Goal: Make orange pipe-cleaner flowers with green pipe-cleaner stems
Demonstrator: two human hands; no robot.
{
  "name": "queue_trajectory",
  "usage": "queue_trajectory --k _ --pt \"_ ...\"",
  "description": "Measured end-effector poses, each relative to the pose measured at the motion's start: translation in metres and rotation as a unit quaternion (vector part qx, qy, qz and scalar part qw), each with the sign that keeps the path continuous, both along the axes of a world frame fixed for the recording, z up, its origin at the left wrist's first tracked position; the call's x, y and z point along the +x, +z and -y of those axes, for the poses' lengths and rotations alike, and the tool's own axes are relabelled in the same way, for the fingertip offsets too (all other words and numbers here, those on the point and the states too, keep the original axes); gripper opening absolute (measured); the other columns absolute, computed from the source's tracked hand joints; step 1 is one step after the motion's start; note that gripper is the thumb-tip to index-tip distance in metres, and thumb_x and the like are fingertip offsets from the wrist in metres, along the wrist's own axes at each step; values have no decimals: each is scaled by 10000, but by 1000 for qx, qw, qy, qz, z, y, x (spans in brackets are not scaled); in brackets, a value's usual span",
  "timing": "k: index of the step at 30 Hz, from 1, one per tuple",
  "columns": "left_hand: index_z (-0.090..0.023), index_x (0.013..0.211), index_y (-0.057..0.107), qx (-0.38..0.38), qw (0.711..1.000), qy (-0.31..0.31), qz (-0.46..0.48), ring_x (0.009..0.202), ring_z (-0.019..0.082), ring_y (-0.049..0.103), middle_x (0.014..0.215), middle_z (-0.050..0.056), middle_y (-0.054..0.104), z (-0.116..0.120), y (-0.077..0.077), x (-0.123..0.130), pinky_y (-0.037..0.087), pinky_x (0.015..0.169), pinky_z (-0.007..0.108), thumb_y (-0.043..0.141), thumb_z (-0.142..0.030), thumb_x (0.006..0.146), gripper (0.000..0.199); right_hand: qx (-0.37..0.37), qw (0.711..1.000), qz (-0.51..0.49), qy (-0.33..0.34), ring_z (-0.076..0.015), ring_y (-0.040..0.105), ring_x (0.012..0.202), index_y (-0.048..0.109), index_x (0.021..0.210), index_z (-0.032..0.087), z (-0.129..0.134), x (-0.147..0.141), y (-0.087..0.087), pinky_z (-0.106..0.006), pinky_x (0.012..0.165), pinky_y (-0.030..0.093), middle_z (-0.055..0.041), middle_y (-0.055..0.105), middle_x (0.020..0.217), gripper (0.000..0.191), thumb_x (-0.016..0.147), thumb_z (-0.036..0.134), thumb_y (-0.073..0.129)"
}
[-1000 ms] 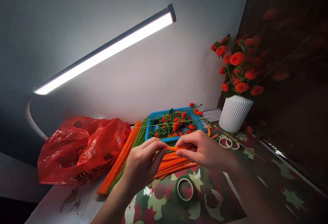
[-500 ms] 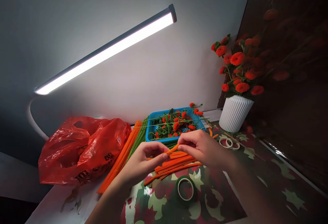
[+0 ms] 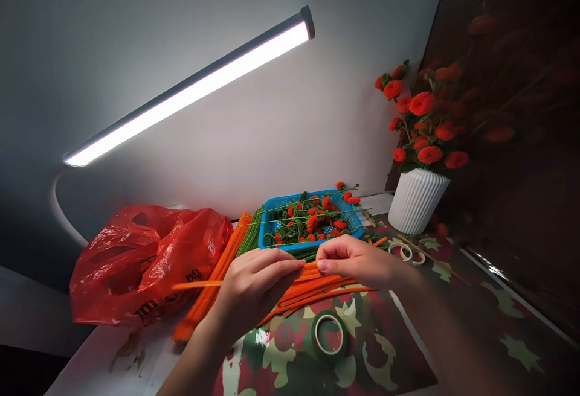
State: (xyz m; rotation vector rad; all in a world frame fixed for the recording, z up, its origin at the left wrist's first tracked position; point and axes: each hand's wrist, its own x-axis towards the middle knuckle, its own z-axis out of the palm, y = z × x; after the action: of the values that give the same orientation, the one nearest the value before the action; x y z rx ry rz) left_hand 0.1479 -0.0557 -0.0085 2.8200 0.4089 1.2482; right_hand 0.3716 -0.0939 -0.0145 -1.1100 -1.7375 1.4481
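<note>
My left hand (image 3: pixel 260 281) is closed, thumb and fingers pinched on an orange fuzzy stem (image 3: pixel 197 285), whose end sticks out to the left past the hand. Close by on the right, my right hand (image 3: pixel 351 260) pinches the same orange piece between thumb and fingertips; a short bit shows between the two hands. Beneath them lie loose orange stems (image 3: pixel 308 290) on the patterned mat (image 3: pixel 276 366). A roll of green tape (image 3: pixel 329 334) rests just in front of the hands.
Behind the hands stands a blue basket (image 3: pixel 261 227) of red flowers. Orange stems (image 3: pixel 212 287), green stems (image 3: pixel 251 236) and a red plastic bag (image 3: pixel 149 263) lie left. At right are white rings (image 3: pixel 401 252) and a white vase (image 3: pixel 417 201). A lamp (image 3: pixel 194 88) hangs above.
My left hand has turned with its back more to the camera, and the orange stem now sticks out left of it. My right hand has shifted slightly, its fingers still pinched.
</note>
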Motion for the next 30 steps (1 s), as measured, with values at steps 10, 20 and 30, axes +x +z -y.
queue_trajectory --k 10,20,30 --pt "-158 693 602 -390 916 30 88 554 112 521 609 6 561 9 0 5 428 517 211 568 -273 863 208 198 973 96 -69 -88 374 548 605 801 165 13 -14 12 -219 504 270 46 457 609 236 919 356 530" --pt "-159 647 543 -639 765 2 76 409 63 393 499 -55 453 -2 -17 16 337 406 179 606 -351 775 240 346 885 293 -104 -115 419 583 519 701 177 14 -14 10 -278 651 293 18 549 628 234 928 193 468" --pt "-180 1021 652 98 992 61 51 721 128 642 853 35 703 -4 -24 5 490 645 233 667 -65 799 250 127 979 147 -67 -84 316 527 475 665 177 14 -4 16 -227 479 228 62 361 556 300 925 329 464"
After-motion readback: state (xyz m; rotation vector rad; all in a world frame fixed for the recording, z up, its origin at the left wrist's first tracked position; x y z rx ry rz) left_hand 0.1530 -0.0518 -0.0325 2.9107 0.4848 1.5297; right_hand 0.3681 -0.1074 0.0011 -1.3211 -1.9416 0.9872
